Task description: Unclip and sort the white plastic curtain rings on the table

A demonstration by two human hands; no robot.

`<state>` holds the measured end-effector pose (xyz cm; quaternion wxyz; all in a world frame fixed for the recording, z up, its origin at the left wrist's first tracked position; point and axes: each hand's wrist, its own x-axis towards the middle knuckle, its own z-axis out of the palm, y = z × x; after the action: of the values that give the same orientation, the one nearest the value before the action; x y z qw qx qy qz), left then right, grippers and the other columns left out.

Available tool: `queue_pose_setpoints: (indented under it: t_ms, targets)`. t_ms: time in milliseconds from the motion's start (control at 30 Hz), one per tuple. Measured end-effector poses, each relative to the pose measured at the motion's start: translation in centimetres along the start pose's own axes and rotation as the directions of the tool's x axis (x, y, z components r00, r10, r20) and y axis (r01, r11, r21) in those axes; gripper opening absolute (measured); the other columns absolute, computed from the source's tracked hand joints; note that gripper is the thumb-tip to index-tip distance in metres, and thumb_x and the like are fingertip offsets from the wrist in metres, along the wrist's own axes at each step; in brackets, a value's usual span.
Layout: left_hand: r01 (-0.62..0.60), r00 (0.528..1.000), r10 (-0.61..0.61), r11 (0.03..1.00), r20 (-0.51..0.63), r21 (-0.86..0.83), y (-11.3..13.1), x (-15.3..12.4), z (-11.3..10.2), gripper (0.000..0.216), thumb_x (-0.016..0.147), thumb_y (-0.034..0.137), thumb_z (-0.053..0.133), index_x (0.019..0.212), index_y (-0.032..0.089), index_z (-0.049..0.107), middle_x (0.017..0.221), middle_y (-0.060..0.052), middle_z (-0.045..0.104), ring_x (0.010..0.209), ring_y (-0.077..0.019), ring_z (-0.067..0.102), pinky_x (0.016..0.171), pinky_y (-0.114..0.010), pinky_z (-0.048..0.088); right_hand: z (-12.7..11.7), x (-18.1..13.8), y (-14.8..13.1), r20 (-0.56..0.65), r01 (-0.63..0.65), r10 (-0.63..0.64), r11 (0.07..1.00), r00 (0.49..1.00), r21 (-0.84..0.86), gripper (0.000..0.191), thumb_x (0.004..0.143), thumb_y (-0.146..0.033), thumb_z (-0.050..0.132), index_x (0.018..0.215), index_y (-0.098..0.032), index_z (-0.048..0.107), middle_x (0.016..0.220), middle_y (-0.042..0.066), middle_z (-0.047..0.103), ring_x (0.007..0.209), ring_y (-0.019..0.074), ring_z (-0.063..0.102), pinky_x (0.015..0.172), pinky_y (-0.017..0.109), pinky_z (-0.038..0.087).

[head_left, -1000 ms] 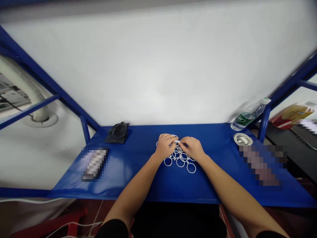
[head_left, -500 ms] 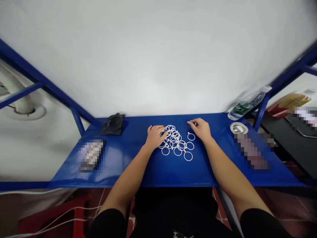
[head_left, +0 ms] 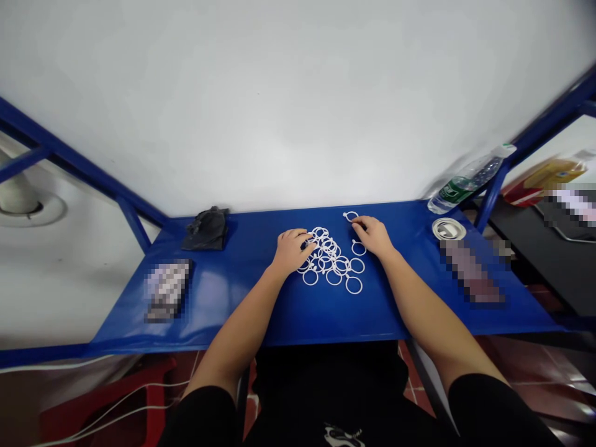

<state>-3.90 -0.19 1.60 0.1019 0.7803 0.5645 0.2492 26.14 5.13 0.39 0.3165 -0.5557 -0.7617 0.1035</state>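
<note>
Several thin white rings [head_left: 327, 248], each with a small eyelet, lie in an overlapping pile on the blue table [head_left: 242, 279]. My left hand [head_left: 291, 249] rests at the left edge of this pile, thumb apart from the fingers, partly covering some rings. Beyond the pile, to the right, my right hand [head_left: 374, 236] has its fingertips closed on the near edge of a single white ring [head_left: 351, 216], its eyelet pointing left. Just below those fingers lies another ring [head_left: 359, 249], apart from the pile.
A crumpled black plastic bag [head_left: 207, 228] and a blurred-out item [head_left: 168, 290] lie on the left. Toward the right are a coiled white strap [head_left: 448, 230], a second blurred item [head_left: 472, 272] and a tilted water bottle [head_left: 468, 181]. Blue frame bars [head_left: 133, 223] flank the table.
My right hand has turned and moved slightly left; the ring at its fingertips now shows almost whole instead of only its eyelet. My left hand stays by the pile. The view has shifted slightly.
</note>
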Motion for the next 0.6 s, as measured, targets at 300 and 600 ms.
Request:
queue_pose_setpoints:
  t_ms: [300,600]
  targets:
    - [-0.01,1.0,0.011,1.0,-0.028,0.006,-0.3,0.1,0.2,0.023,0.1,0.034,0.064,0.117,0.03,0.078,0.13,-0.004,0.074,0.122,-0.0272,0.064,0.103,-0.047,0.048,-1.8,-0.8,-1.9,0.237,0.076,-0.058,0.995,0.97,-0.065,0.026,0.096,-0.035,0.064,0.115,-0.021,0.075,0.111,0.01,0.078,0.101,0.0277,0.072,0.09,0.041,0.056]
    - [0.0,0.974,-0.001,1.0,-0.224,-0.004,0.1,0.1,0.3,0.026,0.098,0.035,0.067,0.121,0.028,0.075,0.107,-0.005,0.078,0.107,-0.0256,0.068,0.106,-0.047,0.042,-3.7,-1.5,-2.6,0.431,0.097,0.001,0.974,0.903,-0.205,0.015,0.095,-0.02,0.061,0.101,-0.023,0.075,0.108,0.008,0.074,0.096,0.0235,0.071,0.081,0.033,0.052]
